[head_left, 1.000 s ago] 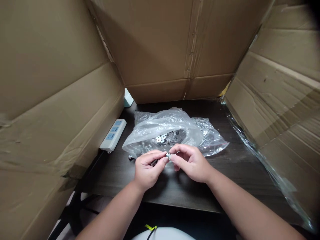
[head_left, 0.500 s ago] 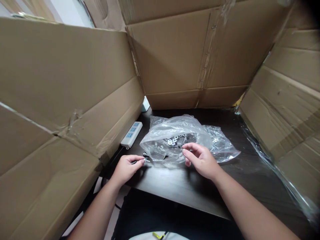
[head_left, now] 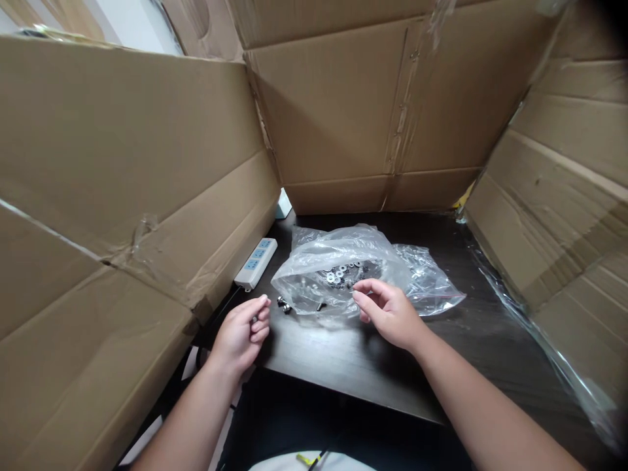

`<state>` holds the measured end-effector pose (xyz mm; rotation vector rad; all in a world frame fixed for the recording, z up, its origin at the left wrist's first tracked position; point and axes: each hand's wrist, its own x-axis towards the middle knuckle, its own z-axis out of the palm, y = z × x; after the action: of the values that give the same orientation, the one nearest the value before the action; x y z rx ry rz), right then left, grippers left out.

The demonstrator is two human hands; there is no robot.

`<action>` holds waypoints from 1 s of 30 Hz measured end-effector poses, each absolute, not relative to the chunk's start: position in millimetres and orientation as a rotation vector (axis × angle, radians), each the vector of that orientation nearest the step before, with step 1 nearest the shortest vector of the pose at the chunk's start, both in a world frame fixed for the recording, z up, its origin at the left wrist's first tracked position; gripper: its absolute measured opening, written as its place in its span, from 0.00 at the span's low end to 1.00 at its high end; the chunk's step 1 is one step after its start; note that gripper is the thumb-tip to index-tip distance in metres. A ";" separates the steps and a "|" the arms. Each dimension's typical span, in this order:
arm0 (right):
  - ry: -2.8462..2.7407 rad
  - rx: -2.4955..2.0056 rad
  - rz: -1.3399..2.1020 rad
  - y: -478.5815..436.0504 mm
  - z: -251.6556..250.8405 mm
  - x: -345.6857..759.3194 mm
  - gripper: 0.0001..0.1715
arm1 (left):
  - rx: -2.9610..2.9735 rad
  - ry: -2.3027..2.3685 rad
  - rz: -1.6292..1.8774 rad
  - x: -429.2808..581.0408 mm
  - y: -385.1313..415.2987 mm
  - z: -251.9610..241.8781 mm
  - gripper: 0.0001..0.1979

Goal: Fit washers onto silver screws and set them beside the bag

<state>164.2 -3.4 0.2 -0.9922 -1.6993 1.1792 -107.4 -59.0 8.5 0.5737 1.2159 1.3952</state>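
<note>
My left hand is over the table's left front part, its fingers curled and the thumb against the index finger. A small dark glint shows between its fingers, too small to name. Just right of it, two metal bolts lie close together on the table. My right hand is at the front of the clear plastic bag, thumb and index finger brought together; what they hold, if anything, is too small to make out. In the bag's open mouth lie several metal washers and small dark pieces. A single screw is near the bag's front edge.
A second clear zip bag lies at the right of the first. A white power strip is at the left, beside a cardboard wall. Cardboard also encloses the back and right of the dark table.
My left hand has drawn back to the left and turned, letting go of a bolt, which now lies beside the other one. My right hand has hardly moved.
</note>
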 end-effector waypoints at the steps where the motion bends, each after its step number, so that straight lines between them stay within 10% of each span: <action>1: -1.717 -0.962 1.140 -4.6 -0.5 164.3 0.11 | 0.426 1.084 1.323 -101.4 -61.0 17.1 0.07; 12: -2.171 -0.533 0.539 -13.4 11.2 162.7 0.11 | 0.233 0.553 0.989 5.3 -33.8 40.6 0.18; 30: -1.868 -0.745 0.577 -7.2 10.5 172.2 0.09 | 0.246 0.824 1.115 9.6 -36.1 28.3 0.04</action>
<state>172.2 -7.2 10.5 -0.7454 -1.8682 0.5769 9.6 -36.1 28.3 0.2460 0.8237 1.1150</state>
